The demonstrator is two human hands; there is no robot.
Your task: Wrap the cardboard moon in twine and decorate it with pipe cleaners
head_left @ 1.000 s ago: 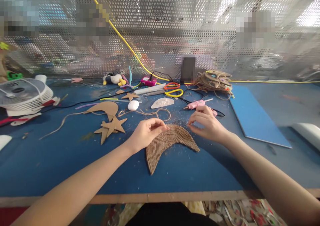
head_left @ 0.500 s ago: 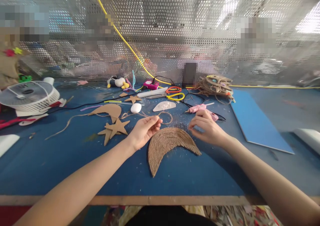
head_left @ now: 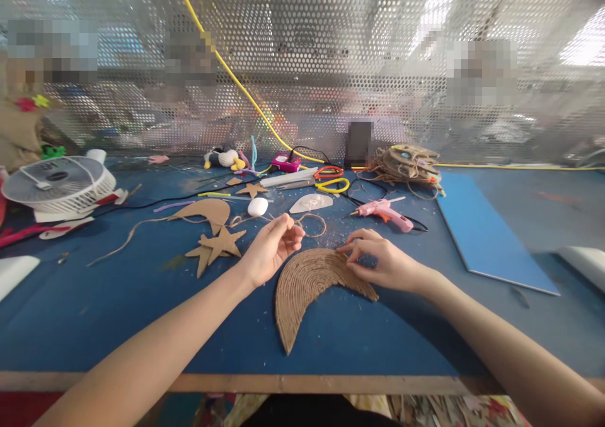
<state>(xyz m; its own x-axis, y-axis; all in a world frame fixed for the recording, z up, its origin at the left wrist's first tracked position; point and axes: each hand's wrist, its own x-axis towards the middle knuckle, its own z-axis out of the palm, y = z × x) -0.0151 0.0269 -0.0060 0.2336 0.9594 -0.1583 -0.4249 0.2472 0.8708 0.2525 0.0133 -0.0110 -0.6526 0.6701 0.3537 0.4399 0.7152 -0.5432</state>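
Both hands are positioned over the blue bench (head_left: 203, 345), beyond its brown wooden front edge (head_left: 302, 383). The left hand (head_left: 271, 250) is raised, with thumb and fingers curled together; whether anything is gripped cannot be told. The right hand (head_left: 380, 260) is set with its fingertips at the upper right rim of a brown crescent faced with twine (head_left: 302, 282). Contact appears to be made, but a grip cannot be confirmed.

The faced crescent is laid flat near the middle of the front edge, one tip pointed toward that edge. Its visible face is covered by closely set, curved rows, and facing is judged complete or nearly so. The portion beneath the right fingers is hidden and cannot be verified.

Left of the left hand, overlapping stars of bare brown cardboard (head_left: 221, 243) are placed, with a bare brown cardboard crescent (head_left: 210, 211) behind them. No facing is seen on these, so they are judged unworked. Behind the left hand, a loop of thin tan twine (head_left: 325, 225) is laid. Behind the right hand, a pink glue gun (head_left: 385, 212) is set down. Toward the rear edge, yellow scissor handles (head_left: 319, 185) are seen.
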